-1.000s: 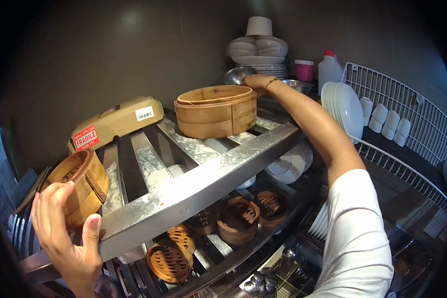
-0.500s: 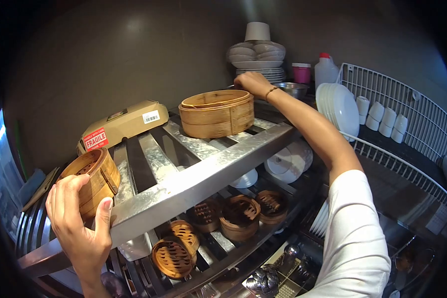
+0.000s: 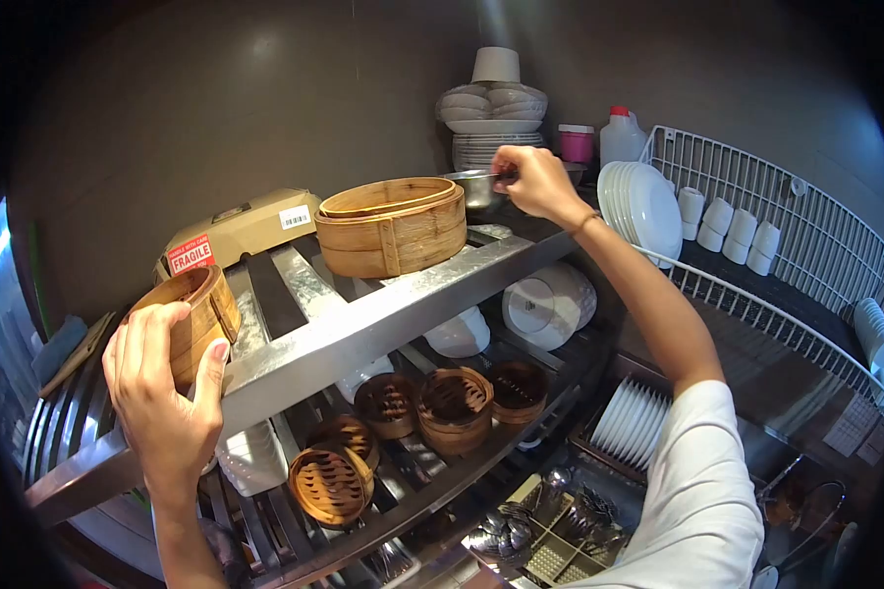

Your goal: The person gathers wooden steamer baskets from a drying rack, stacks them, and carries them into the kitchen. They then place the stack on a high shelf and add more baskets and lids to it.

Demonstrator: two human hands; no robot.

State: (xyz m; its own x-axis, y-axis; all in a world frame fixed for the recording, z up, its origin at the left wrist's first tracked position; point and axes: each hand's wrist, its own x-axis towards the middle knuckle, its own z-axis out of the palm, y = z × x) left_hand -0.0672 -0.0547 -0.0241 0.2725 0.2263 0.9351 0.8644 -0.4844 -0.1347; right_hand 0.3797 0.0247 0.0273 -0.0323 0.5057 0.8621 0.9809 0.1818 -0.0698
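Observation:
My left hand (image 3: 167, 393) is curled over the near side of a small round bamboo steamer (image 3: 211, 319) at the left end of the upper metal shelf, its thumb by the shelf edge. Farther right, my right hand (image 3: 540, 185) has its fingers closed at the dark handle of a small metal pot (image 3: 478, 191). A large bamboo steamer (image 3: 393, 236) sits on the slats left of that pot, partly in front of it. Behind the small steamer lies a cardboard box (image 3: 250, 231) with a red "FRAGILE" label.
Stacked white dishes (image 3: 496, 128) stand at the back, near a pink tub (image 3: 577, 144) and a red-capped jug (image 3: 621, 137). A white wire rack (image 3: 756, 167) holds plates and cups. Small steamers (image 3: 457, 412) fill the lower shelf, above a cutlery tray (image 3: 550, 545).
My right hand has moved right, away from the large steamer, and the metal pot now shows beside it. My left hand stays at the small steamer. The view has shifted slightly.

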